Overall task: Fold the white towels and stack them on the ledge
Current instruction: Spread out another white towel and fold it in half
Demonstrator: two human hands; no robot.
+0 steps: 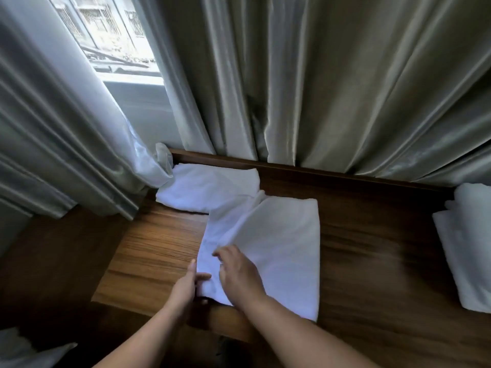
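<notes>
Head view, work surface: you are looking down at a dark brown wooden ledge point(159, 248) with a raised back rail, set below grey satin curtains point(345, 88) and a bright window point(111, 35) at upper left.

Head view, towel in hand: a white terry towel, folded into a long rectangle point(279, 248), lies in the middle of the ledge, its near edge reaching the ledge's front lip.

Head view, your left hand point(190, 284): it grips the towel's near left corner, thumb on top and fingers curled under the edge, so it is closed on the cloth.

Head view, your right hand point(236, 272): it rests palm down on the same towel just beside the left hand, fingers loosely spread and pressing on the top layer; you cannot tell whether they pinch a fold.

Head view, second towel: a flat folded white towel point(212, 187) sits at the back left against the rail, its left end touching the curtain hem, its near right corner under the far end of the towel you hold.

Head view, third towel: a loosely bundled white towel point(467, 243) lies at the right edge of the ledge, well apart from your hands.
</notes>
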